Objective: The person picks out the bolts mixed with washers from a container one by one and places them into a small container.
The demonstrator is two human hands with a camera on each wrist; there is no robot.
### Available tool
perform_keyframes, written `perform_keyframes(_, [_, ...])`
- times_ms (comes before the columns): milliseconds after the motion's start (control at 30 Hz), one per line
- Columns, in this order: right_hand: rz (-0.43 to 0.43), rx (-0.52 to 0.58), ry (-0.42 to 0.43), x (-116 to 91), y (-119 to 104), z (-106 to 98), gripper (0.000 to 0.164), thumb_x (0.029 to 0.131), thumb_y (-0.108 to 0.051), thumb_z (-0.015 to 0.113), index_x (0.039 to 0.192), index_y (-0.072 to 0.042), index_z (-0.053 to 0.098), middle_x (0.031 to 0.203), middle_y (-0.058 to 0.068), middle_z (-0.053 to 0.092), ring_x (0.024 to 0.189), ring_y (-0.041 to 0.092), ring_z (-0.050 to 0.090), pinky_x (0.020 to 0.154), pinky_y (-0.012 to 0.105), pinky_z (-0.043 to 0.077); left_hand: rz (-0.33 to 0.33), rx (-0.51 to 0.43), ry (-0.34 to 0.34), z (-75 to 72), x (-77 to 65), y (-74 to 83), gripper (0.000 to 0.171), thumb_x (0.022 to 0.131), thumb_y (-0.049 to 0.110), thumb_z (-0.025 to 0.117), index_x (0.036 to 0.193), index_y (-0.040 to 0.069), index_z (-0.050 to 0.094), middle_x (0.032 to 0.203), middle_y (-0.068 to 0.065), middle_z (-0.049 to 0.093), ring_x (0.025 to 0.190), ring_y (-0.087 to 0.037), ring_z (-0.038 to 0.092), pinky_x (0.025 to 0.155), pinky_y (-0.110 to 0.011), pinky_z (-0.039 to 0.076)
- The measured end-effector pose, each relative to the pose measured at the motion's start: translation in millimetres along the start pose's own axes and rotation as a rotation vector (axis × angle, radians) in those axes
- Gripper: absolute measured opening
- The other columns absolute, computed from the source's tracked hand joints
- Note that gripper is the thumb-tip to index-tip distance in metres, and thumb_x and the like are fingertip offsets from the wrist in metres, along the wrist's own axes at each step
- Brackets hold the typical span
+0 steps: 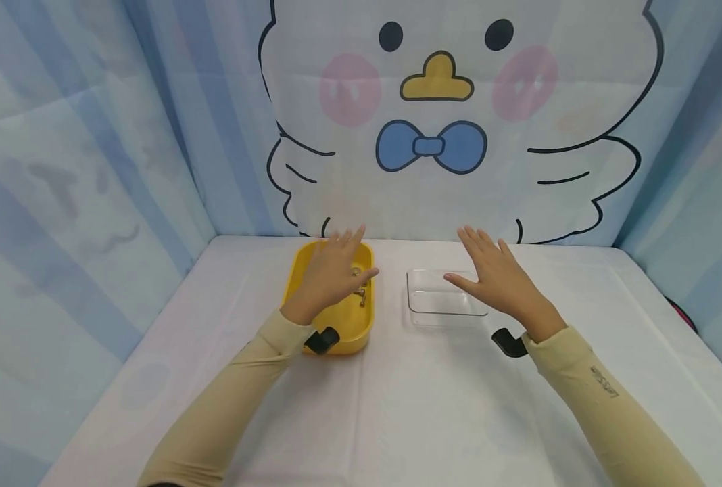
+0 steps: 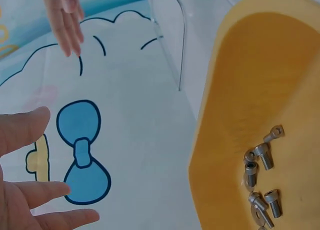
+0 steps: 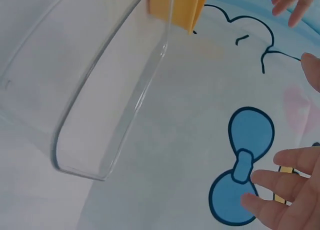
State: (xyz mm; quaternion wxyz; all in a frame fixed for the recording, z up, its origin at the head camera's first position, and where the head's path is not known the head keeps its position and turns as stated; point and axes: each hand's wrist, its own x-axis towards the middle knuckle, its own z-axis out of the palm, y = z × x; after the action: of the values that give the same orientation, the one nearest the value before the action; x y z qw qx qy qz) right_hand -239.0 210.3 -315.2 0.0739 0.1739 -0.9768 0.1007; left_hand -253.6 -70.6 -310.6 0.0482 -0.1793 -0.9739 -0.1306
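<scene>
Screws (image 2: 263, 156) sit loose in a yellow tray (image 1: 347, 335), bunched toward its right wall in the head view; a few flat rings (image 2: 257, 217) lie among them. Clear box (image 1: 449, 313) stands on the white table (image 1: 428, 406), right of the tray and apart from it.

Left hand (image 1: 330, 274): fingers straight and spread, raised, overlapping the tray in head view. Right hand (image 1: 495, 274): same pose, fingers extended, thumb out, across the box's right side in head view. Both bare.

In the way: left hand and its sleeve (image 1: 257, 379) mask much of the tray's left half; right hand masks the box's right corner. Black wrist units (image 1: 510, 343) poke out under both cuffs; the left one covers a bit of tray.

Around: blue-and-white curtain (image 1: 63, 270) at left, more at right. Backdrop (image 1: 428, 203) behind the table, printed with a white cartoon bird and blue bow tie (image 1: 430, 147).

Writing: dark lettering (image 1: 604, 382) along the right sleeve (image 1: 629, 419), too small to read for certain.
</scene>
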Motion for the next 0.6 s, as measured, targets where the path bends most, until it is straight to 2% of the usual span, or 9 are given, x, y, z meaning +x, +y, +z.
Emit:
perform_keyframes(133, [0.004, 0.01, 0.028, -2.1, 6.5, 3.0, 0.081, 0.09, -0.043, 0.058, 0.148, 0.001, 0.022, 0.15, 0.024, 0.029, 0.137, 0.042, 0.029, 0.114, 0.06, 0.02, 0.016, -0.123, -0.004, -0.1, 0.4, -4.3, 0.065, 0.092, 0.041, 0.057, 0.145, 0.011, 0.035, 0.147, -0.008, 0.042, 0.137, -0.027, 0.038, 0.114, -0.043, 0.032])
perform_keyframes(233, [0.011, 0.021, 0.058, -3.0, 13.8, 6.5, 0.077, 0.09, -0.039, 0.059, 0.146, 0.002, 0.026, 0.145, 0.025, 0.037, 0.131, 0.043, 0.039, 0.109, 0.058, 0.031, -0.013, -0.227, -0.026, 1.6, 1.6, -8.2, 0.058, 0.092, 0.037, 0.058, 0.141, 0.011, 0.042, 0.144, -0.006, 0.047, 0.132, -0.024, 0.044, 0.111, -0.041, 0.037])
perform_keyframes(267, [0.019, 0.032, 0.063, -3.5, 16.0, 7.2, 0.076, 0.09, -0.038, 0.06, 0.146, 0.002, 0.027, 0.144, 0.025, 0.04, 0.129, 0.042, 0.041, 0.107, 0.057, 0.034, -0.022, -0.26, -0.032, 2.1, 2.1, -9.4, 0.056, 0.092, 0.036, 0.058, 0.14, 0.011, 0.044, 0.142, -0.007, 0.049, 0.125, -0.024, 0.051, 0.107, -0.04, 0.042])
perform_keyframes(367, [0.049, 0.07, 0.07, -4.5, 22.4, 9.3, 0.072, 0.091, -0.035, 0.059, 0.145, 0.002, 0.028, 0.138, 0.024, 0.047, 0.124, 0.042, 0.047, 0.102, 0.056, 0.04, -0.059, -0.342, -0.064, 2.6, 2.9, -12.8, 0.054, 0.092, 0.034, 0.058, 0.139, 0.011, 0.046, 0.118, -0.014, 0.064, 0.094, -0.024, 0.065, 0.083, -0.034, 0.054])
perform_keyframes(467, [0.076, 0.119, 0.078, -5.3, 28.7, 11.8, 0.068, 0.092, -0.031, 0.059, 0.144, 0.002, 0.031, 0.132, 0.024, 0.053, 0.119, 0.041, 0.051, 0.097, 0.056, 0.044, -0.092, -0.418, -0.097, 2.5, 5.1, -15.9, 0.052, 0.092, 0.033, 0.059, 0.138, 0.012, 0.047, 0.114, -0.016, 0.064, 0.07, -0.024, 0.064, 0.061, -0.026, 0.052])
perform_keyframes(500, [0.084, 0.137, 0.081, -5.4, 31.1, 13.0, 0.066, 0.092, -0.03, 0.059, 0.143, 0.003, 0.032, 0.131, 0.024, 0.054, 0.118, 0.041, 0.052, 0.096, 0.056, 0.044, -0.103, -0.44, -0.11, 2.5, 5.9, -17.2, 0.051, 0.093, 0.032, 0.058, 0.138, 0.013, 0.047, 0.115, -0.016, 0.064, 0.074, -0.024, 0.065, 0.06, -0.026, 0.054])
perform_keyframes(533, [0.095, 0.158, 0.081, -5.6, 33.3, 14.4, 0.064, 0.092, -0.029, 0.058, 0.142, 0.003, 0.033, 0.129, 0.024, 0.055, 0.117, 0.041, 0.052, 0.095, 0.056, 0.044, -0.11, -0.461, -0.119, 2.6, 7.0, -18.4, 0.05, 0.093, 0.032, 0.058, 0.138, 0.013, 0.048, 0.122, -0.014, 0.061, 0.08, -0.024, 0.066, 0.062, -0.026, 0.055])
perform_keyframes(600, [0.122, 0.199, 0.075, -6.1, 37.6, 17.1, 0.062, 0.093, -0.029, 0.058, 0.141, 0.003, 0.035, 0.128, 0.024, 0.056, 0.117, 0.041, 0.052, 0.095, 0.057, 0.044, -0.118, -0.494, -0.135, 2.9, 9.0, -21.1, 0.048, 0.093, 0.03, 0.058, 0.137, 0.013, 0.049, 0.135, -0.011, 0.054, 0.097, -0.024, 0.065, 0.071, -0.029, 0.057])
